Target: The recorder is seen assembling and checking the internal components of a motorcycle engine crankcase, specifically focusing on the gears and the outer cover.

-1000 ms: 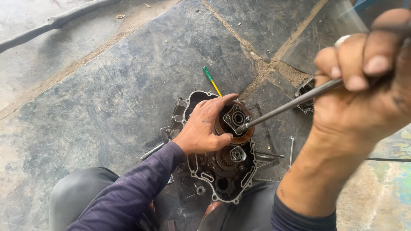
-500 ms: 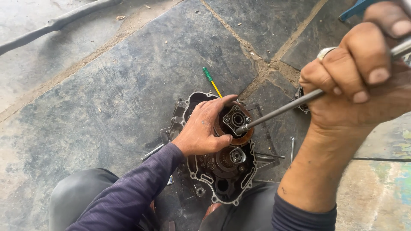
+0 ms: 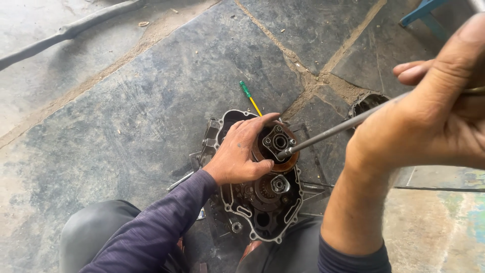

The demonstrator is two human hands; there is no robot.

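An open engine case (image 3: 262, 212) with gears inside lies on the stone floor between my knees. My left hand (image 3: 240, 151) wraps around a round brown-rimmed clutch part (image 3: 276, 144) at the case's top and holds it. My right hand (image 3: 434, 116), raised close to the camera, grips a long thin metal rod tool (image 3: 328, 132). The rod's tip rests on a bolt at the hub of that round part. The rod's upper end is hidden in my right fist.
A screwdriver with a green and yellow handle (image 3: 249, 97) lies on the floor just beyond the case. Another dark engine part (image 3: 365, 103) sits to the right, partly behind my right hand. A hose (image 3: 65, 33) crosses the far left. A blue object (image 3: 422, 12) stands at the top right.
My right hand has turned on the rod's handle, rolling from fingers-forward to thumb-up, and moved right. The rod's tip stays on the hub. My left hand has not moved.
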